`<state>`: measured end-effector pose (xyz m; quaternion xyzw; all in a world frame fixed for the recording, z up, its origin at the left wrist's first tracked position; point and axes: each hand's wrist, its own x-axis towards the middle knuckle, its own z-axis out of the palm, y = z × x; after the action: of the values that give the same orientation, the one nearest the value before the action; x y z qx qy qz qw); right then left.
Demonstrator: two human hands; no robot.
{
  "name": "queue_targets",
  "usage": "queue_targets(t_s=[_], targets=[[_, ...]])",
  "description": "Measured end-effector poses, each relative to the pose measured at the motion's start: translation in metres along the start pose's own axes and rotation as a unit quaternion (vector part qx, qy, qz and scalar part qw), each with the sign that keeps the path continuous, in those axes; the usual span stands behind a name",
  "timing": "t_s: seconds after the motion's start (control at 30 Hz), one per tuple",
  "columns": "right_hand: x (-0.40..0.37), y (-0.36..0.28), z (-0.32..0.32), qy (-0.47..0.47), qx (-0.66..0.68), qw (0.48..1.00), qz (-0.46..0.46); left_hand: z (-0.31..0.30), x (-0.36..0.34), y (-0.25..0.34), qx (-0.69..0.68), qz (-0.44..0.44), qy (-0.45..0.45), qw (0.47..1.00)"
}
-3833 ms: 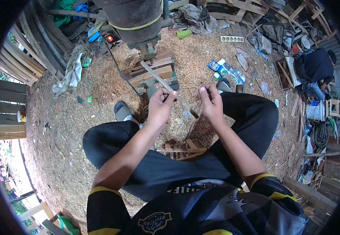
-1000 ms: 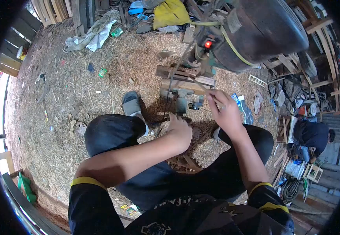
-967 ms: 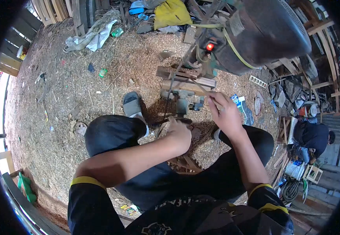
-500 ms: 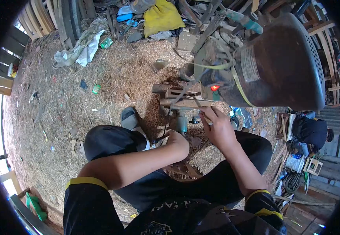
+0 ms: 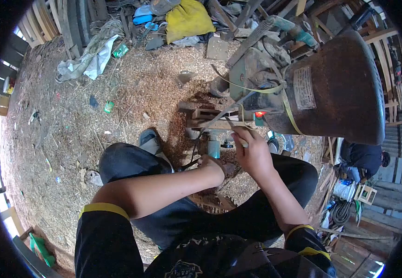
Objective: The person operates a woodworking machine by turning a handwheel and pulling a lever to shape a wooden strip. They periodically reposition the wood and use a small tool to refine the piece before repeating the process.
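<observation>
- The person sits low on the sawdust floor (image 5: 71, 139), knees spread, close up to a big dark machine (image 5: 335, 88) whose red lamp (image 5: 258, 114) is lit.
- The right hand (image 5: 252, 150) pinches a thin wooden strip (image 5: 231, 123) between thumb and fingers. The strip runs up and away so its far end lies at the wooden frame (image 5: 201, 113) under the machine.
- The left hand (image 5: 214, 164) is down by the ground, curled. Its fingers are hidden from me, so I cannot tell whether it grips the dark stick (image 5: 188, 164) jutting out beside it.
- As I judge it, the strip is brought to the machine and not much more. It looks whole, and I can pick out no finished piece among the litter.
- A slatted wooden piece (image 5: 210, 201) lies between the legs, untouched.
- Another person (image 5: 363, 157) crouches well off to the right.
</observation>
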<state>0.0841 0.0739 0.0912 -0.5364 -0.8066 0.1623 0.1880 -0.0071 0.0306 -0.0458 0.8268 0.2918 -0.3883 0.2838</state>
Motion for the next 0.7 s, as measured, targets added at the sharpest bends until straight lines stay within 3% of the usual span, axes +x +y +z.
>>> queue_targets(t_s=[0.17,0.43,0.7], targets=[[-0.004,-0.007,-0.005,0.017,0.045,0.998,-0.028,0.008,0.004,-0.008,-0.077,0.017,0.026,0.997],[-0.004,0.003,-0.004,0.004,-0.008,1.0,0.011,0.013,0.014,-0.007,-0.001,0.04,0.013,0.999],[-0.002,-0.009,0.002,0.015,0.041,0.999,-0.029,-0.004,-0.016,-0.016,-0.073,0.042,0.035,0.996]])
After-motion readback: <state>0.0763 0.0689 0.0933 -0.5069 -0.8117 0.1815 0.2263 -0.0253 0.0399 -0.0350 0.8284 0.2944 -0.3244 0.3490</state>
